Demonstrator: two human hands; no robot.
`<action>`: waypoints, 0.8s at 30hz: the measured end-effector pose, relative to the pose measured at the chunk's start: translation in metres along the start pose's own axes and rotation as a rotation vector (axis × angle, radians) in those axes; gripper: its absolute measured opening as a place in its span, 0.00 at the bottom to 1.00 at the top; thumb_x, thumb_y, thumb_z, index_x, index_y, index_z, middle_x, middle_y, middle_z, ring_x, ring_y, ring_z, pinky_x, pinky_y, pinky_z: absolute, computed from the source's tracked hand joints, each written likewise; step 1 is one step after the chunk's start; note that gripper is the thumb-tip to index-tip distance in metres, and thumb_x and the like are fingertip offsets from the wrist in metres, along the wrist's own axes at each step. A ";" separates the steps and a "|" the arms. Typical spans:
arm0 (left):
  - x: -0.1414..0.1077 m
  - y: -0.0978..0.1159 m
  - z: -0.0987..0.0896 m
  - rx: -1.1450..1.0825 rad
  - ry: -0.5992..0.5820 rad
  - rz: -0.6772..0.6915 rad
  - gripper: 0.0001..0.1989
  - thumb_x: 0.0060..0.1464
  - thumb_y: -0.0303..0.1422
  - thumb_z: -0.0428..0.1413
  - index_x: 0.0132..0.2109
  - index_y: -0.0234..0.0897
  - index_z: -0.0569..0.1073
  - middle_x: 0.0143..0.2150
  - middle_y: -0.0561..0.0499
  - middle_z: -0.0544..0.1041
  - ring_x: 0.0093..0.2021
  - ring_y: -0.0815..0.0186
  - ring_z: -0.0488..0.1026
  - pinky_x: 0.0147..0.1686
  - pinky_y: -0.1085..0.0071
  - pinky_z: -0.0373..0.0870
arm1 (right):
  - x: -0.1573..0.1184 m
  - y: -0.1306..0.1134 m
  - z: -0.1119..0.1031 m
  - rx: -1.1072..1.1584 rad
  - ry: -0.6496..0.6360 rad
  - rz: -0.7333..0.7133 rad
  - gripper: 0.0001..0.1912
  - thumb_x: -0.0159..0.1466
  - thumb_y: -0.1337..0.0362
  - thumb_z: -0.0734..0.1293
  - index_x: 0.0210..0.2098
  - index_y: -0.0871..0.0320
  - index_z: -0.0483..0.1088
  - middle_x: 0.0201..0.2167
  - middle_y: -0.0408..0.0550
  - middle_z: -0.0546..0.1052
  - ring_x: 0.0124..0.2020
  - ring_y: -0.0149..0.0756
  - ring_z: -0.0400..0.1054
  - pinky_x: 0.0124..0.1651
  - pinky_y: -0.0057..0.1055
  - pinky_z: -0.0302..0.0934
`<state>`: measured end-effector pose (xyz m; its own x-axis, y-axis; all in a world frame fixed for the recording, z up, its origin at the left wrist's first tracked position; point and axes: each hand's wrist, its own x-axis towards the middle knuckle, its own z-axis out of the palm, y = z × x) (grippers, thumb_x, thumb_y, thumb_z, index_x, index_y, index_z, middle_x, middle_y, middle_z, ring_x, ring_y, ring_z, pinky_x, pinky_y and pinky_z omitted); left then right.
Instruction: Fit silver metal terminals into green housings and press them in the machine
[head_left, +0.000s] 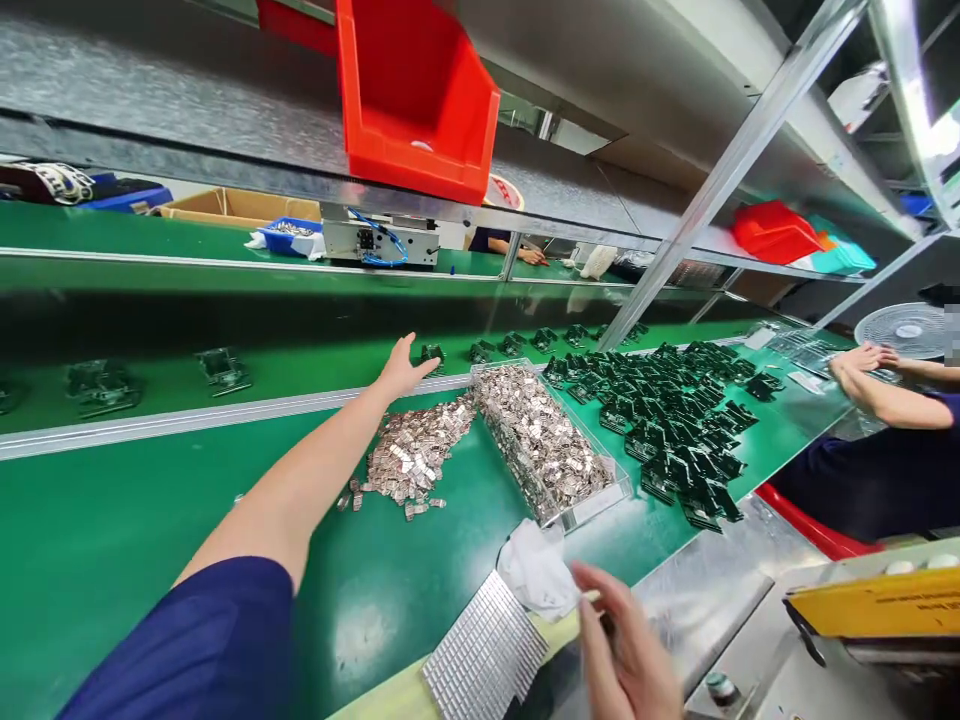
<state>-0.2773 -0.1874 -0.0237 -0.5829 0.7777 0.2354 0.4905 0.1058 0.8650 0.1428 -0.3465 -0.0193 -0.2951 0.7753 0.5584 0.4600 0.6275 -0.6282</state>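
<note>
My left hand (407, 372) is stretched out to the conveyor strip, thumb and fingers apart. Just beyond its fingertips lies a small green circuit board (433, 354); I see no grip on it. Below that arm, a loose heap of small metal parts (412, 455) spreads beside a clear plastic box (556, 520) filled with similar parts. My right hand (630, 645) is low at the front, its fingers bent and blurred; whether they hold anything is unclear. Close to it are a crumpled white cloth or bag (538, 568) and a block of small silvery squares (487, 650).
Many dark green boards (675, 420) are piled to the right. More boards (221, 370) sit along the conveyor strip. A red bin (420, 160) hangs over from the shelf above, and a metal post (697, 210) slants across. At right are a co-worker's hands (862, 365).
</note>
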 end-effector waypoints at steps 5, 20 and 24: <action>-0.054 -0.070 -0.122 0.105 0.405 0.121 0.32 0.50 0.36 0.60 0.60 0.37 0.61 0.68 0.39 0.53 0.70 0.50 0.48 0.64 0.55 0.56 | 0.095 -0.003 0.104 -0.245 -0.495 -0.144 0.18 0.69 0.68 0.56 0.56 0.61 0.68 0.53 0.56 0.73 0.54 0.45 0.67 0.57 0.39 0.63; -0.064 -0.156 -0.226 0.256 0.475 -0.189 0.45 0.45 0.29 0.59 0.68 0.37 0.48 0.71 0.38 0.51 0.70 0.49 0.51 0.66 0.55 0.55 | 0.191 0.017 0.249 -0.545 -0.585 -0.039 0.26 0.72 0.59 0.55 0.61 0.71 0.61 0.63 0.67 0.60 0.64 0.57 0.52 0.62 0.50 0.52; -0.055 -0.149 -0.229 0.353 0.373 -0.297 0.56 0.40 0.33 0.65 0.70 0.37 0.42 0.70 0.34 0.54 0.67 0.39 0.54 0.63 0.45 0.54 | 0.159 0.022 0.220 -0.534 -0.664 -0.101 0.25 0.72 0.59 0.53 0.63 0.68 0.60 0.64 0.62 0.60 0.65 0.52 0.51 0.63 0.47 0.52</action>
<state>-0.4669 -0.3877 -0.0642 -0.8850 0.4200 0.2009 0.4202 0.5349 0.7330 -0.0783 -0.1936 -0.0636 -0.7086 0.7030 0.0601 0.6883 0.7075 -0.1602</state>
